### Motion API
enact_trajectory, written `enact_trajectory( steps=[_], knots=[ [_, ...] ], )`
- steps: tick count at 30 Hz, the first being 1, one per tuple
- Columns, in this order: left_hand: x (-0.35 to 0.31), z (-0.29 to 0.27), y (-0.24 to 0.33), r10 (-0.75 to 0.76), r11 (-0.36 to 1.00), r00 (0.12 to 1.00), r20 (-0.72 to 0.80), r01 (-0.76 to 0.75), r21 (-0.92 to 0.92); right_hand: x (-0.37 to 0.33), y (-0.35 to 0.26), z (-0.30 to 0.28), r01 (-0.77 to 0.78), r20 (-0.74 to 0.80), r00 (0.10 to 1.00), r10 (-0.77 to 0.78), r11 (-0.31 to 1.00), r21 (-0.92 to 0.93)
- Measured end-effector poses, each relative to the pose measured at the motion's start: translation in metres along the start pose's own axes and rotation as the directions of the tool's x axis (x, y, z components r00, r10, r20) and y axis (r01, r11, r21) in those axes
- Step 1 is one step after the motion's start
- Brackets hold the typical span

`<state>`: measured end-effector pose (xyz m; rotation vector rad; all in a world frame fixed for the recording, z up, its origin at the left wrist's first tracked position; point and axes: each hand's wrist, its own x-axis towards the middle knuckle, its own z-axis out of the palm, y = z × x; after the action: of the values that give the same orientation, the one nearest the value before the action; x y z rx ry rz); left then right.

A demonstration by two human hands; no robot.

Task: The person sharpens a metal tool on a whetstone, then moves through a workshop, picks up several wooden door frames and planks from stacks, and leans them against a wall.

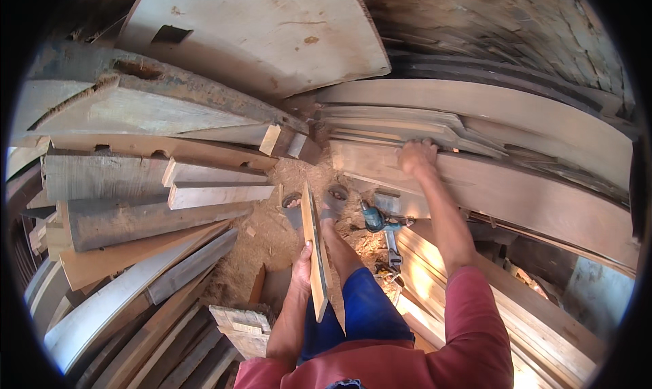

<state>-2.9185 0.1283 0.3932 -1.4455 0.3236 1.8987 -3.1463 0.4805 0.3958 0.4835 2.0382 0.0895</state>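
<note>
My left hand (302,265) is closed round the edge of a narrow wooden board (315,260), which it holds lengthwise in front of my legs. To the upper right, my right arm reaches out to a wide, pale brown board (502,189) standing on its long edge. My right hand (418,156) rests on that board's top edge with its fingers curled over. Just behind it, thinner boards (401,121) are stacked against a taller curved-looking panel (489,104). A teal power tool (373,218) lies below the wide board, right of my feet.
Sawdust covers the floor (255,243) around my feet. Many timber pieces (115,219) are piled at the left, some with cut ends toward me. A large pale sheet (251,36) leans at the far side. Long planks (435,280) lie at my right.
</note>
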Motion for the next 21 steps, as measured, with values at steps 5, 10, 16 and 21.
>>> enact_trajectory(
  steps=[5,10,16,21],
  knots=[
    [-0.003,-0.02,-0.005,-0.059,0.998,0.998,0.021,0.058,0.024,0.092,0.017,0.023,-0.149,0.164,0.978,0.131,0.983,0.104],
    [0.001,-0.049,-0.012,-0.046,0.995,0.998,0.047,0.042,0.09,0.131,0.022,0.053,-0.089,0.225,0.973,0.057,0.987,0.137],
    [0.011,-0.07,-0.014,-0.058,0.995,0.997,0.043,0.055,0.081,0.101,0.002,0.022,0.019,0.277,0.96,-0.045,0.995,0.095],
    [0.013,-0.064,-0.011,0.012,0.993,1.0,0.007,-0.013,0.117,0.1,0.02,0.037,0.119,0.094,0.984,-0.15,0.953,0.279]
  ],
)
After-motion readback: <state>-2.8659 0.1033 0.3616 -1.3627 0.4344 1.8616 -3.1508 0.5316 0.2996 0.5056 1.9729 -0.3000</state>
